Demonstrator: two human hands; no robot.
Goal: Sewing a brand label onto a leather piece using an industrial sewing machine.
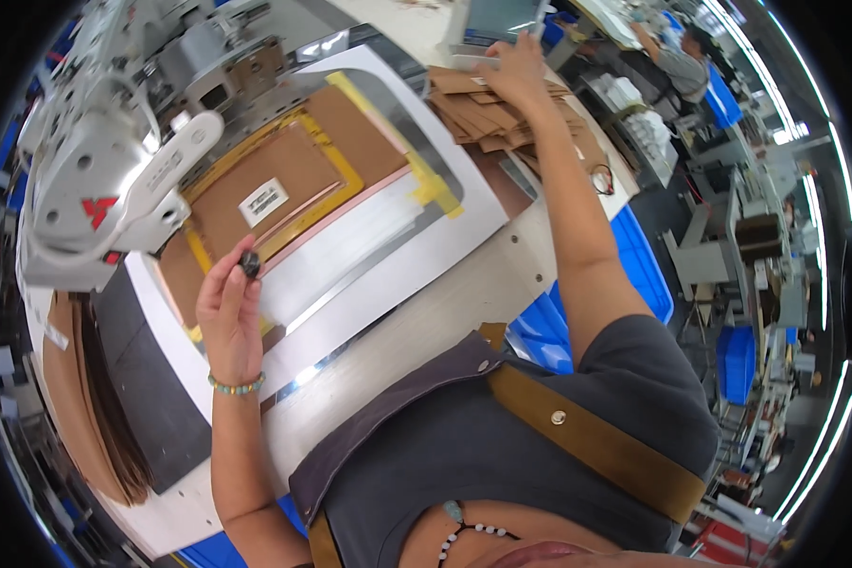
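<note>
Two hands at work: my left hand pinches a small dark disc fingertip-firm above the yellow-taped template, while my right hand rests flat, open, steadying the brown leather stack.

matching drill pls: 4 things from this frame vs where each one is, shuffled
1 left hand
2 right hand
3 white label
4 blue bin

a on the stack of brown pieces
b beside the table, under the right forearm
c pinching a small dark disc
d on the brown panel in the yellow frame

Pairs: 1-c, 2-a, 3-d, 4-b
</note>
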